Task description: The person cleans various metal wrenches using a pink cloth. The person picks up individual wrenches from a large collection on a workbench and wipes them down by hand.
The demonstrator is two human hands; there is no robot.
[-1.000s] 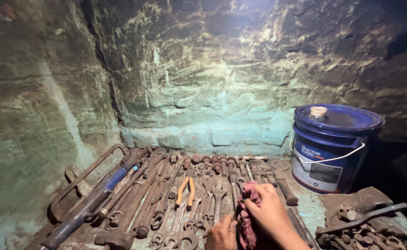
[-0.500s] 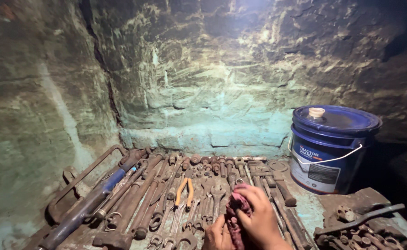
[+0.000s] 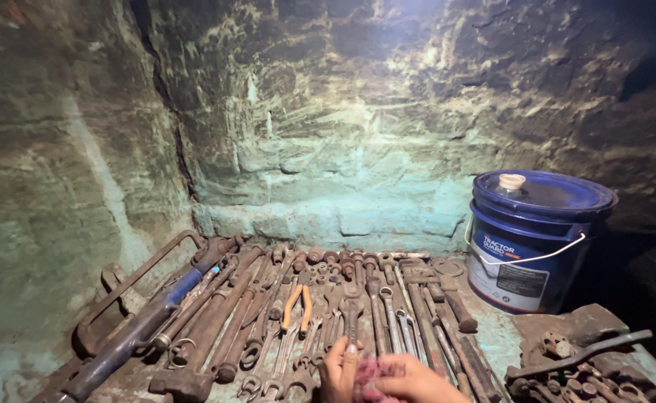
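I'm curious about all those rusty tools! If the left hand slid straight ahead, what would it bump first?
Probably the rusty spanner lying just beyond the left hand; its fingers point up at it, though depth is hard to judge.

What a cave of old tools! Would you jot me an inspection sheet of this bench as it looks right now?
Surface: dusty, stained bench set against a rough stone wall.
Job's things: pinkish rag bunched between both hands, over a rusty spanner.
Clutter: rows of rusty spanners; orange-handled pliers; blue-handled tool; hammer; heap of metal parts.
Hands: left hand fingers on the spanner; right hand curled on the rag.
Cables: nothing seen.
Surroundings: blue lidded bucket with wire handle; dim corner, lit from above.
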